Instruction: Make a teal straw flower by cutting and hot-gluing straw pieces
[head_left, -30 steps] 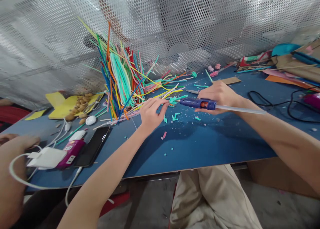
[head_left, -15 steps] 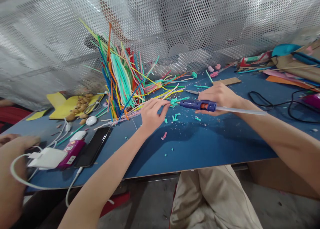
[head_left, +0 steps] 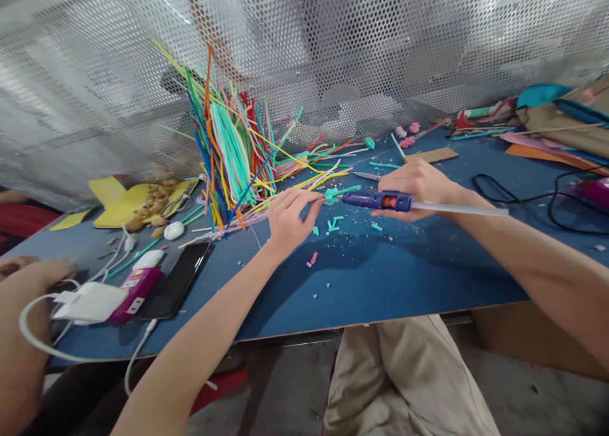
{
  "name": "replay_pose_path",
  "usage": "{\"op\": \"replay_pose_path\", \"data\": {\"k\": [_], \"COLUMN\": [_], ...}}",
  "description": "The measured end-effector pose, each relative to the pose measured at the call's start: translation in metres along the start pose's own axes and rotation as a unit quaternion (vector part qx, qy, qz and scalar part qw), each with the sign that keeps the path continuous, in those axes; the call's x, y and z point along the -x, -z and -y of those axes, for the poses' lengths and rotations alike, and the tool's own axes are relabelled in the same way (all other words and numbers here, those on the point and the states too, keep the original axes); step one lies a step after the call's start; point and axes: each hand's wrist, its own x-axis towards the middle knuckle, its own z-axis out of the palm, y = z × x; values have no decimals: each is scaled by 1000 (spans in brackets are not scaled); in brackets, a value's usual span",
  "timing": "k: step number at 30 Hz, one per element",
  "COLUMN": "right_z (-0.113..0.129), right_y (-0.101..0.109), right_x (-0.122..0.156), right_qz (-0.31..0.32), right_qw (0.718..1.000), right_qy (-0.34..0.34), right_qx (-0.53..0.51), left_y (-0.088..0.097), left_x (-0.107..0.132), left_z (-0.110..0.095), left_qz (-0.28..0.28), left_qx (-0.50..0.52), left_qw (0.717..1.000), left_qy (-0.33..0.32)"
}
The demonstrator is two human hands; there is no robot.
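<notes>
- Here, my left hand (head_left: 290,220) pinches a fuzzy turquoise piece (head_left: 330,195) between thumb and fingertips, right at the nozzle end of the glue gun (head_left: 364,199).
- My right hand (head_left: 419,185) is wrapped around the glue gun; its trigger is hidden, so I cannot tell whether I am squeezing.
- To do this well, I judge, I should steady the piece, place a small dab and hold my fingertips clear of the hot nozzle.
- Nearer me than the glue gun, turquoise snippets (head_left: 334,223) and pale specks litter the blue tabletop (head_left: 380,290).
- Left of the glue gun stands a tall, many-coloured bundle of pipe cleaners (head_left: 228,150); farther left and nearer me lies a dark phone (head_left: 178,280).
- Beyond the glue gun rises a perforated metal panel (head_left: 333,42).
- At far left of the glue gun, another person's arm (head_left: 21,334) rests.
</notes>
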Motion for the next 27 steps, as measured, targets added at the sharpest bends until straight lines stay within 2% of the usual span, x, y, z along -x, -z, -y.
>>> {"op": "replay_pose_path", "data": {"k": [9,21,25,27], "right_z": [2,-1,-4,-9], "right_y": [0,-1,-3,-4], "right_x": [0,0,2,4], "right_qz": [-8,5,-4,-9], "right_qw": [1000,1000,999,996], "right_qy": [-3,-1,-28,-64], "right_qx": [13,16,40,68], "left_y": [0,1,2,2], "left_x": [0,0,0,-1], "left_z": [-1,-1,-1,0], "left_qz": [-22,-16,-33,-43], "left_qx": [2,-4,-3,-3], "left_qw": [1000,1000,999,999], "left_qy": [-12,9,21,22]}}
